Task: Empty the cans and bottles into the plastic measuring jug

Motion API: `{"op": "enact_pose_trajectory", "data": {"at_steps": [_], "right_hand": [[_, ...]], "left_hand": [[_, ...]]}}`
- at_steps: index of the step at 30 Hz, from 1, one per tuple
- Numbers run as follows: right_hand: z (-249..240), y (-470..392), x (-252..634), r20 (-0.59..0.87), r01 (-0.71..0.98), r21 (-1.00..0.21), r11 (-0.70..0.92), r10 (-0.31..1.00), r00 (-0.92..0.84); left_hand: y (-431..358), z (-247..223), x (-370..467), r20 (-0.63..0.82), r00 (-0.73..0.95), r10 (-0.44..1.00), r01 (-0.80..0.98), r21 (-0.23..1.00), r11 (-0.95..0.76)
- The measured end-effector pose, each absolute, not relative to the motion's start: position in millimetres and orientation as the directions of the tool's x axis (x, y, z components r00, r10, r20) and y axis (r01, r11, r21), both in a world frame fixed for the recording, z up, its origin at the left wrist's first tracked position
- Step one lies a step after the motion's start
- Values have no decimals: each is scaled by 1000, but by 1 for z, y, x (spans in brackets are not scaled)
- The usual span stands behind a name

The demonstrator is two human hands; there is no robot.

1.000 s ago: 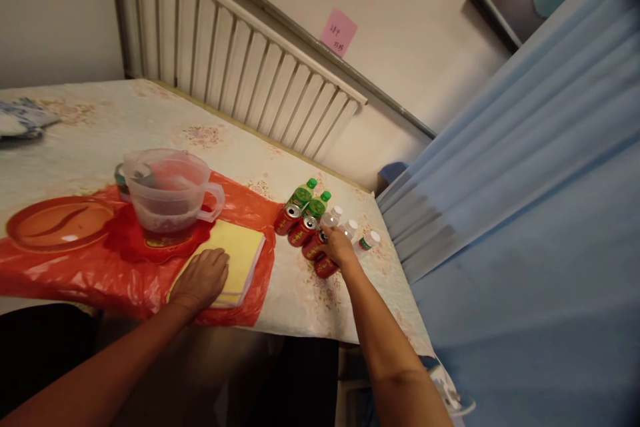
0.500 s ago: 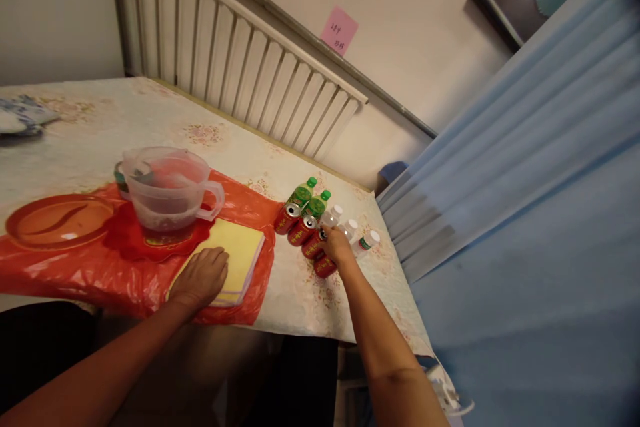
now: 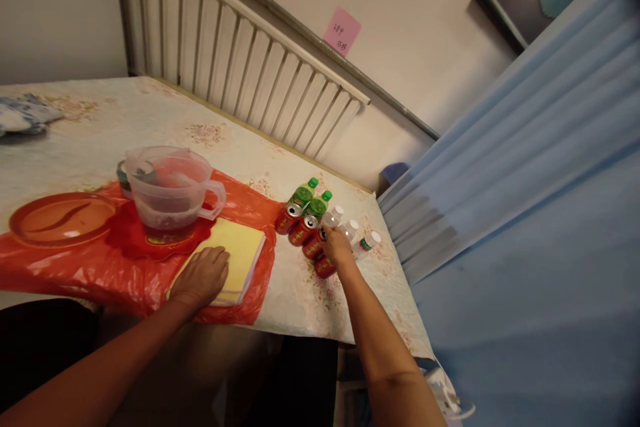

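Observation:
My left hand (image 3: 206, 275) lies flat, palm down, on a stack of yellow-covered notebooks or papers (image 3: 245, 247). My right hand (image 3: 337, 247) reaches to the row of red drink cans (image 3: 303, 231) and is closed at the top of the can (image 3: 325, 267) at its near end. The hand covers that can's top, and part of its fingers is hidden. Directly behind the cans stand two green-capped bottles (image 3: 319, 205) and several white-capped clear bottles (image 3: 332, 216), the rightmost bottle (image 3: 367, 244) having a green and red label.
On a red plastic bag (image 3: 115, 287) rest a clear measuring jug (image 3: 167, 197) on a red scalloped dish (image 3: 120, 233), an orange plate (image 3: 35, 223) and a tape roll (image 3: 124, 180). A radiator (image 3: 240, 53) lines the wall. Blue curtain (image 3: 525, 227) hangs right of the floral-covered table (image 3: 280, 310).
The whole view has shifted very slightly. Both hands, the cans and the bottles keep their places.

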State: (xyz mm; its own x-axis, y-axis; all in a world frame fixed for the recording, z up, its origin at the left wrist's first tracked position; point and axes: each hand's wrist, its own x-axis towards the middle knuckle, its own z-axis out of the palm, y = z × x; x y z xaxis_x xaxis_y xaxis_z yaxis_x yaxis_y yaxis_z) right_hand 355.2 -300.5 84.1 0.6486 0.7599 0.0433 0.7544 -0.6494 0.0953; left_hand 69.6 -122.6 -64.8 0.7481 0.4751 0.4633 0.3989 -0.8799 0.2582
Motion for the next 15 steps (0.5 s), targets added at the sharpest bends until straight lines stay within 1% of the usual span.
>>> {"op": "enact_pose_trajectory", "data": {"at_steps": [5,6,8,10,11,12,13,14,15], "right_hand": [[88,-305,352,89,754,57,-654,756,649],[90,-308,351,114,752,46,-658,751,650],[89,-321,350,236,751,-23,-660,726,646],[81,-342,348,423,753,-180,-633,641,640],[74,-354,347,501,746,-279,-604,572,650],[65,-367,345,547,718,-378,-585,485,682],[54,-380,343,558,674,-465,-574,400,727],[42,-392,341,540,603,-547,-580,307,784],[30,-402,338,490,509,-618,-599,213,845]], "left_hand": [[-122,-66,69,460,756,466,407,228,-884],[-122,-66,69,461,756,464,404,228,-886],[-122,-66,69,466,755,461,394,239,-887],[-121,-66,70,473,750,463,387,253,-886],[-121,-66,70,475,748,463,386,256,-886],[-121,-66,70,476,749,461,385,254,-887],[-120,-66,70,476,751,458,387,246,-889],[-120,-67,71,475,754,454,389,234,-891],[-120,-68,71,474,757,450,393,221,-893]]}}
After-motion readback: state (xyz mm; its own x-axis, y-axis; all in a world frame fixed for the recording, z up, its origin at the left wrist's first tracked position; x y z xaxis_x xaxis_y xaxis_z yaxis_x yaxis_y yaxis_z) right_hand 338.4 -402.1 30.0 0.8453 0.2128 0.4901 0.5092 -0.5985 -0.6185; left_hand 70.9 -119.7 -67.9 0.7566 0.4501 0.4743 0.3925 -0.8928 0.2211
